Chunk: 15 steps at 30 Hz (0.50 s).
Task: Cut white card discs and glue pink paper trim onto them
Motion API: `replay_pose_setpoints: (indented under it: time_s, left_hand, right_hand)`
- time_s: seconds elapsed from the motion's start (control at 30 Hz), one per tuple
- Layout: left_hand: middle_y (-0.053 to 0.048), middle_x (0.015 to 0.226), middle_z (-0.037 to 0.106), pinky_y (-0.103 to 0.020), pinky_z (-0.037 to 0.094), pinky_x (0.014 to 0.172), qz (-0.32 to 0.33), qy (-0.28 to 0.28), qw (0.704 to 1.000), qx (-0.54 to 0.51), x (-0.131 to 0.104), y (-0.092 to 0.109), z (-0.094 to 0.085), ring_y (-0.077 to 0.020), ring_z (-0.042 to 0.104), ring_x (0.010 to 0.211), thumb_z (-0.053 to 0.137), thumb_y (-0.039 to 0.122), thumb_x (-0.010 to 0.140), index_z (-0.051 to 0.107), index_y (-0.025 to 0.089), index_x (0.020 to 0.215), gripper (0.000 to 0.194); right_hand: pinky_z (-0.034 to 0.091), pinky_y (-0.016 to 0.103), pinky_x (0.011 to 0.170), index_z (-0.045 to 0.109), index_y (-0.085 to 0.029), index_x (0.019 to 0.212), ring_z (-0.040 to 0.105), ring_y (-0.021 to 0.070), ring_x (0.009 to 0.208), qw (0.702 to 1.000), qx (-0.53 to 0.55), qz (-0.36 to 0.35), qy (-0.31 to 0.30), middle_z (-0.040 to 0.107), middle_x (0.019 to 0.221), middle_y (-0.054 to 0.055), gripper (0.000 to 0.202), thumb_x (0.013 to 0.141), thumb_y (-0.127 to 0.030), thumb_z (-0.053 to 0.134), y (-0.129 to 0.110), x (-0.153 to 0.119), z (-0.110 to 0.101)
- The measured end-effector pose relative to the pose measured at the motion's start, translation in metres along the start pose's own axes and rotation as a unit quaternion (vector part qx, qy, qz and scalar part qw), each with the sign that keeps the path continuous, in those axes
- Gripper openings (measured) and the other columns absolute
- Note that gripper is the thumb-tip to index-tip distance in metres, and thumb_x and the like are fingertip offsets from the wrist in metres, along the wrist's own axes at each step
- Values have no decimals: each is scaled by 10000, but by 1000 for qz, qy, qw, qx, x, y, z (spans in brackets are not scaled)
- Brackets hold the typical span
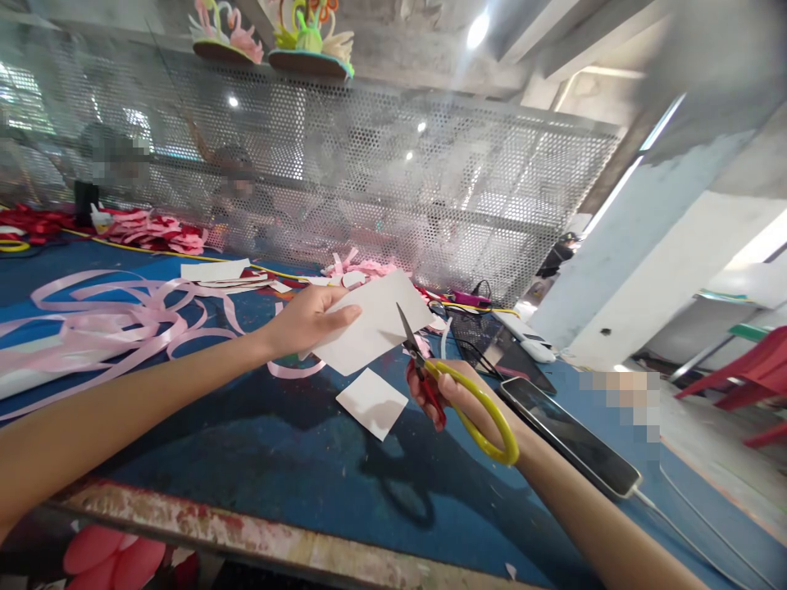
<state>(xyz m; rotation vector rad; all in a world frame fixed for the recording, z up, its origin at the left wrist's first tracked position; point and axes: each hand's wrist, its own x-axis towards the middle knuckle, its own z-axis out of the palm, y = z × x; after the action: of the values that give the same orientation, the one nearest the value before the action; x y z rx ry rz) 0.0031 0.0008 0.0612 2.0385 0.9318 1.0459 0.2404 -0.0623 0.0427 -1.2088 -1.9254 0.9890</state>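
Observation:
My left hand [316, 318] pinches a sheet of white paper [375, 324] near its left edge, thumb on top, and holds it tilted above the table. My right hand [452, 393] is closed around a pair of scissors [485, 422] with yellow and red handles. The dark blades point up and away, close to the paper's right side; whether they touch it I cannot tell. Below, a smaller white square of paper [372, 403] lies flat on the blue table [264, 459]. Fingers of my right hand are partly hidden by the handles.
Pink ribbon [141, 307] spreads in loops at left. Stacked paper pieces [230, 279] lie farther back. A phone [571, 438] with a cable sits by my right forearm. Pink pieces [156, 232] are heaped by the perforated metal screen [381, 172]. A red chair [750, 377] stands right.

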Motion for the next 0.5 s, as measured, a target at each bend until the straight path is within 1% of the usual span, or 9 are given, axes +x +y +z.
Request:
replay_pose_setpoints:
  time_s: [0.07, 0.17, 0.37, 0.43, 0.5]
  left_hand:
    - [36, 543, 475, -147, 265, 354, 0, -10, 1000, -6, 0, 0, -1, -58, 421, 425, 499, 444, 782, 524, 138, 704, 316]
    - [35, 558, 481, -145, 275, 358, -4, -27, 1000, -15, 0, -1, -2, -60, 431, 434, 495, 453, 789, 525, 136, 735, 323]
    - [40, 561, 463, -137, 274, 371, -10, -30, 999, -15, 0, -1, -4, -49, 414, 441, 488, 434, 795, 511, 136, 729, 306]
    - [42, 557, 455, -136, 268, 371, -7, -28, 999, -15, 0, -1, -4, -46, 407, 439, 488, 426, 798, 502, 138, 717, 299]
    - [44, 553, 451, -136, 265, 368, -9, -28, 999, -17, 0, -2, -4, -46, 405, 436, 486, 422, 801, 495, 141, 713, 295]
  right_hand:
    - [413, 246, 396, 492, -190, 617, 485, 111, 423, 999, 18, 1, -27, 490, 554, 5, 529, 694, -713, 475, 0, 0, -1]
    - [394, 221, 373, 449, -194, 608, 465, 90, 408, 998, 40, 4, -43, 471, 557, -8, 524, 686, -711, 493, 1, -1, 0]
    - [361, 191, 328, 425, -186, 605, 425, 60, 359, 996, 69, 18, -48, 442, 534, -37, 546, 671, -721, 516, 3, 0, 2]
    - [346, 179, 317, 428, -178, 604, 411, 47, 345, 996, 80, 24, -40, 442, 527, -44, 557, 665, -723, 527, 1, -1, 3]
    - [340, 167, 314, 428, -172, 603, 408, 41, 344, 996, 84, 29, -26, 441, 521, -47, 549, 686, -706, 524, -1, -2, 5]
